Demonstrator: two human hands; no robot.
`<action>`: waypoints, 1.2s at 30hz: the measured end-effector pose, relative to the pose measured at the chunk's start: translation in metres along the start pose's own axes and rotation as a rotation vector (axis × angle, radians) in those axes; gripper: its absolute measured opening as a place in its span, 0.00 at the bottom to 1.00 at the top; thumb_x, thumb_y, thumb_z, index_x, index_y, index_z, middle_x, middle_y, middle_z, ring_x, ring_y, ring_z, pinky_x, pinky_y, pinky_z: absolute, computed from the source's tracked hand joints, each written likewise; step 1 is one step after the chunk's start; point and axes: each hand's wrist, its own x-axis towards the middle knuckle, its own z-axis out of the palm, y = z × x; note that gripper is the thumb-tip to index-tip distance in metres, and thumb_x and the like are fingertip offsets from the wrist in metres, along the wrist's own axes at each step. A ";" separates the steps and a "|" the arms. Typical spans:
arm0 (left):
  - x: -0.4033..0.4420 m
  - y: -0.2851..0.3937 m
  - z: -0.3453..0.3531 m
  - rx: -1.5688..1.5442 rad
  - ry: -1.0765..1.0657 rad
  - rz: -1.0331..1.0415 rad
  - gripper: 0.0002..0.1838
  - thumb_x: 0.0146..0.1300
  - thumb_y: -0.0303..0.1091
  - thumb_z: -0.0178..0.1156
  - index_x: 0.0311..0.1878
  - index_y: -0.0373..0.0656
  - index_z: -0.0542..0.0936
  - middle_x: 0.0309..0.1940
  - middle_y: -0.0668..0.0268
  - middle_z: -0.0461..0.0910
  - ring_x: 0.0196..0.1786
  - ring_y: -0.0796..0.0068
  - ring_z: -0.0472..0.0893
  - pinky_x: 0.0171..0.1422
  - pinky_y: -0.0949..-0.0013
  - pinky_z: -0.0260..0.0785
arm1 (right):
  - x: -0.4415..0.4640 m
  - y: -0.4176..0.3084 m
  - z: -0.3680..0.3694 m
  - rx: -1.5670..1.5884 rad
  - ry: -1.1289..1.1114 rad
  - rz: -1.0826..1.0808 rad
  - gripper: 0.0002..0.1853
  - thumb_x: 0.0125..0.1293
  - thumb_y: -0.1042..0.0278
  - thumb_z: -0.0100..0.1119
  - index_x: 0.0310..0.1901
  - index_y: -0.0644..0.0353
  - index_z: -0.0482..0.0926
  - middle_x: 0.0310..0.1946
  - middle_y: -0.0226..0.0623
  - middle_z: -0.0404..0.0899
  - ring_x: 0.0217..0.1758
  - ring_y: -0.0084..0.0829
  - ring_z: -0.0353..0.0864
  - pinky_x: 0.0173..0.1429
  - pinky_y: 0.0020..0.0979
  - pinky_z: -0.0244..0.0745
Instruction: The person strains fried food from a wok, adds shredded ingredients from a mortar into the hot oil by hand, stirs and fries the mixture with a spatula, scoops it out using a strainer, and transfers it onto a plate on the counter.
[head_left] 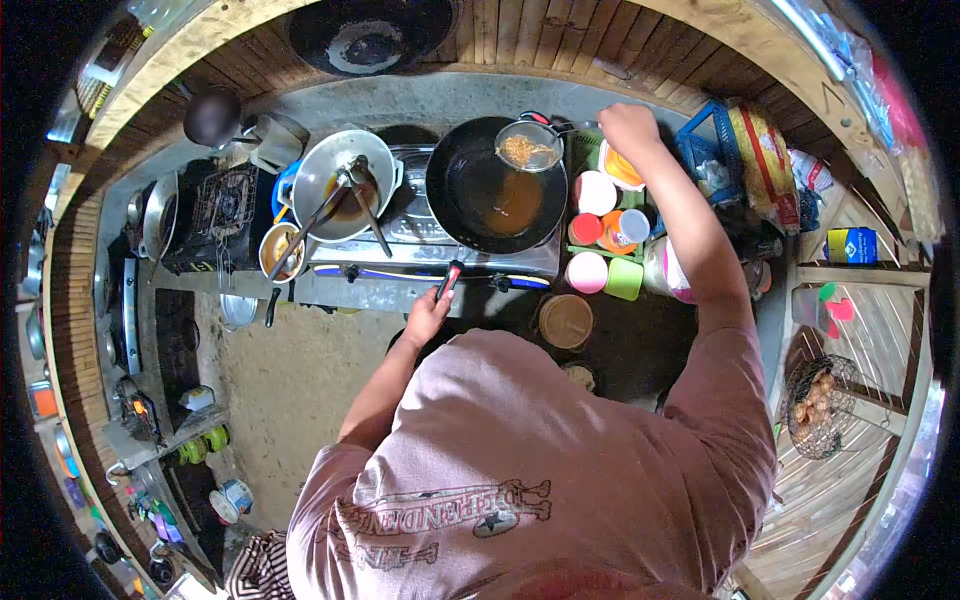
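My left hand [430, 315] is closed round the black-and-red handle [450, 280] of a dark frying pan [455, 200], which sits on the gas stove. Brown oil-like liquid [515, 205] pools in the pan's right half. Up at the right, my right hand [628, 128] grips the thin handle of a mesh strainer [528, 146]. The strainer is over the pan's far right edge, with golden-brown bits [522, 150] inside it; what they are I cannot tell. The fingertips of my right hand are partly hidden.
Left of the pan stands a metal pot [330, 155] with ladles, beside a small bowl [281, 251]. Several lidded containers [594, 192] crowd the right side, near a blue basket [712, 150]. A round brown container [566, 322] is below the stove's front edge [400, 293].
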 end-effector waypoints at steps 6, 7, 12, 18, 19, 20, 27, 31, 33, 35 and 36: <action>-0.004 0.009 0.000 0.101 0.032 0.042 0.19 0.73 0.47 0.58 0.35 0.38 0.76 0.17 0.66 0.73 0.20 0.74 0.70 0.28 0.64 0.64 | 0.008 -0.030 -0.023 -0.174 -0.060 -0.167 0.10 0.61 0.68 0.57 0.35 0.54 0.89 0.34 0.38 0.88 0.41 0.40 0.89 0.41 0.48 0.82; -0.003 0.005 0.000 0.105 0.029 0.040 0.19 0.73 0.47 0.58 0.35 0.38 0.76 0.17 0.66 0.73 0.20 0.74 0.70 0.28 0.64 0.64 | 0.007 -0.030 -0.020 -0.169 -0.062 -0.163 0.10 0.61 0.68 0.57 0.35 0.54 0.89 0.34 0.38 0.88 0.41 0.40 0.89 0.41 0.48 0.82; -0.003 0.008 0.002 0.127 0.043 0.032 0.20 0.73 0.47 0.57 0.35 0.37 0.76 0.16 0.67 0.72 0.20 0.74 0.70 0.27 0.64 0.65 | -0.002 -0.024 0.019 -0.052 -0.138 -0.070 0.09 0.60 0.67 0.58 0.35 0.55 0.89 0.35 0.40 0.88 0.41 0.42 0.89 0.44 0.48 0.80; -0.001 0.005 0.004 0.146 0.052 0.038 0.20 0.73 0.47 0.58 0.35 0.37 0.75 0.16 0.67 0.72 0.19 0.75 0.71 0.26 0.64 0.65 | -0.044 -0.018 0.144 0.686 -0.445 -0.206 0.09 0.61 0.68 0.60 0.37 0.62 0.86 0.29 0.45 0.85 0.29 0.39 0.84 0.33 0.45 0.75; -0.001 0.004 0.004 0.150 0.055 0.038 0.20 0.73 0.47 0.58 0.35 0.37 0.75 0.16 0.67 0.72 0.19 0.75 0.71 0.26 0.64 0.65 | -0.051 -0.026 0.153 0.851 -0.551 -0.042 0.09 0.63 0.68 0.60 0.39 0.62 0.86 0.27 0.41 0.84 0.27 0.34 0.82 0.31 0.41 0.74; -0.001 0.003 0.004 0.134 0.053 0.037 0.20 0.73 0.47 0.58 0.34 0.37 0.75 0.16 0.67 0.73 0.19 0.75 0.71 0.26 0.64 0.65 | -0.063 -0.035 0.156 1.013 -0.655 0.128 0.09 0.66 0.69 0.59 0.41 0.61 0.86 0.24 0.36 0.82 0.24 0.29 0.79 0.29 0.37 0.72; -0.005 0.007 0.007 0.099 0.057 0.012 0.19 0.73 0.47 0.58 0.37 0.39 0.76 0.19 0.70 0.74 0.20 0.80 0.70 0.24 0.70 0.62 | -0.077 -0.038 0.168 1.228 -0.650 0.323 0.11 0.71 0.69 0.57 0.50 0.60 0.84 0.24 0.32 0.80 0.22 0.25 0.74 0.27 0.31 0.70; -0.003 0.003 0.006 0.016 0.012 -0.024 0.18 0.73 0.47 0.58 0.38 0.39 0.75 0.18 0.72 0.71 0.19 0.81 0.68 0.23 0.71 0.60 | -0.066 -0.009 0.166 1.282 -0.413 0.264 0.11 0.71 0.70 0.57 0.50 0.60 0.84 0.27 0.33 0.82 0.26 0.25 0.76 0.31 0.34 0.72; -0.002 0.002 0.006 0.003 0.013 -0.029 0.18 0.73 0.47 0.57 0.37 0.39 0.75 0.18 0.71 0.72 0.19 0.80 0.69 0.24 0.70 0.61 | -0.062 0.003 0.147 1.157 -0.365 0.254 0.11 0.68 0.75 0.57 0.49 0.63 0.84 0.32 0.34 0.84 0.33 0.26 0.80 0.36 0.34 0.74; -0.001 0.002 0.006 -0.011 0.016 -0.035 0.19 0.73 0.46 0.57 0.35 0.39 0.76 0.18 0.70 0.73 0.19 0.79 0.69 0.25 0.68 0.63 | -0.056 0.011 0.094 0.896 -0.287 0.193 0.10 0.66 0.73 0.60 0.47 0.63 0.84 0.38 0.40 0.87 0.42 0.33 0.84 0.45 0.35 0.76; -0.002 0.003 0.005 -0.008 0.026 -0.035 0.19 0.73 0.46 0.57 0.35 0.39 0.76 0.18 0.70 0.73 0.20 0.80 0.69 0.25 0.69 0.63 | -0.053 0.014 0.085 0.895 -0.287 0.195 0.10 0.66 0.73 0.60 0.47 0.63 0.84 0.38 0.40 0.87 0.42 0.33 0.84 0.45 0.35 0.76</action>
